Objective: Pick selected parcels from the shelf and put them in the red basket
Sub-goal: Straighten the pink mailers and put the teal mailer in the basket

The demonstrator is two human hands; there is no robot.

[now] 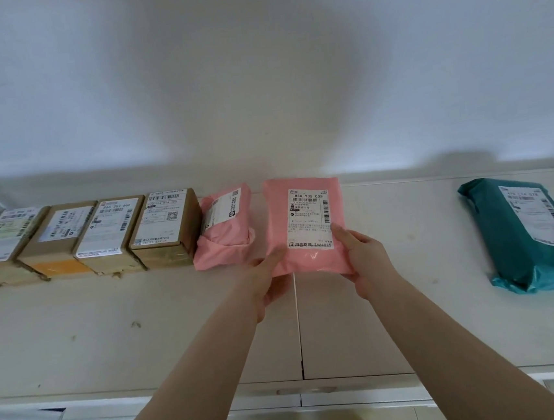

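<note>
Shelf, white, flat-topped (412, 298): carries all parcels. Flat pink plastic mailer with white label (303, 220), mid-shelf, gripped at its near corners by left hand (268, 278) and right hand (365, 259). Pick apparently under way; red basket out of view, so drop-off pending.

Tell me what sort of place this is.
Probably a parcel pickup or sorting room. A long white shelf carries a row of brown cardboard boxes with shipping labels, a teal plastic mailer bag, and both hands hold a flat pink plastic mailer bag with a barcode label.
</note>
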